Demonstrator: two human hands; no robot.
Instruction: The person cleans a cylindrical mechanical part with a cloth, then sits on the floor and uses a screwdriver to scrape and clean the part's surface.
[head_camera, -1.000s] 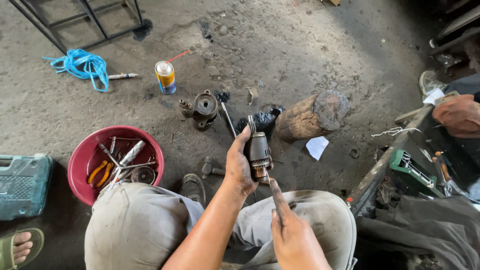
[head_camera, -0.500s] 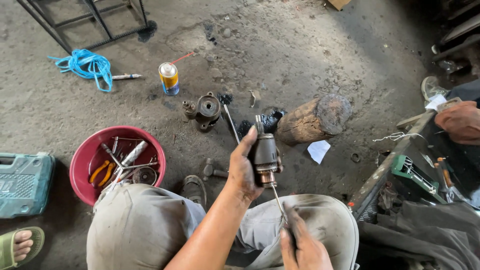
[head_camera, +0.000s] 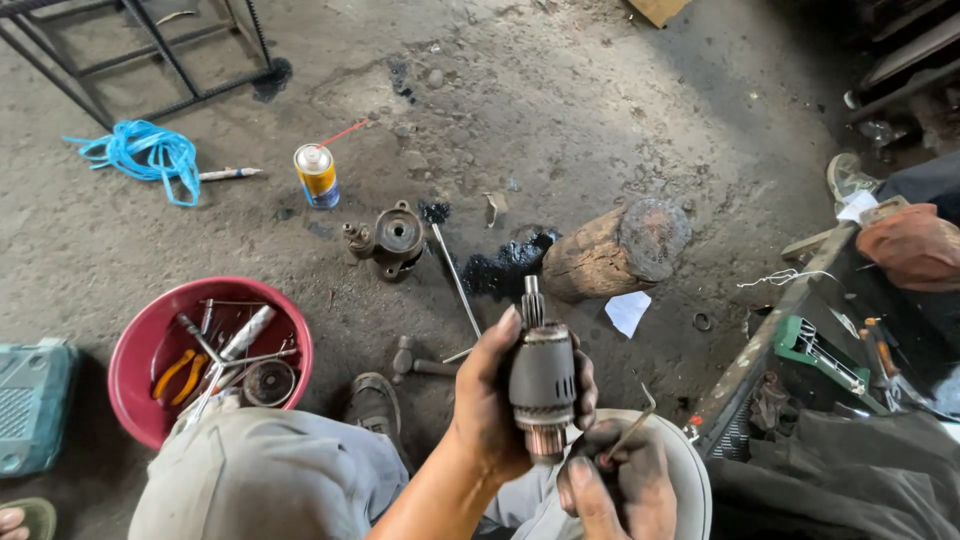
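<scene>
Left hand (head_camera: 495, 400) wrapped around the armature (head_camera: 541, 378) — fingers (head_camera: 585, 385) curled tight round its dark body, thumb up along the left side. Armature upright over the knees, toothed shaft on top, copper end down.

Right hand (head_camera: 615, 485) just below it, fingers pinched shut on a thin bent pick (head_camera: 633, 428); the hooked end rises to the right of the armature. Where the pick's lower end goes is hidden inside the fist. Whether the hand touches the copper end is hard to tell.

On the floor (head_camera: 600, 110): red bowl (head_camera: 135, 345) of tools at left, orange pliers (head_camera: 172, 372) inside. Spray can (head_camera: 317, 176) with red straw, a greasy housing (head_camera: 392, 237), a thin rod (head_camera: 456, 278), a log (head_camera: 612, 250) beside a black oil stain. Blue rope (head_camera: 140, 155) far left. Teal case (head_camera: 35, 405) cut off by the left edge.

Another person's hand (head_camera: 915, 245) at right edge — mostly out of frame.
</scene>
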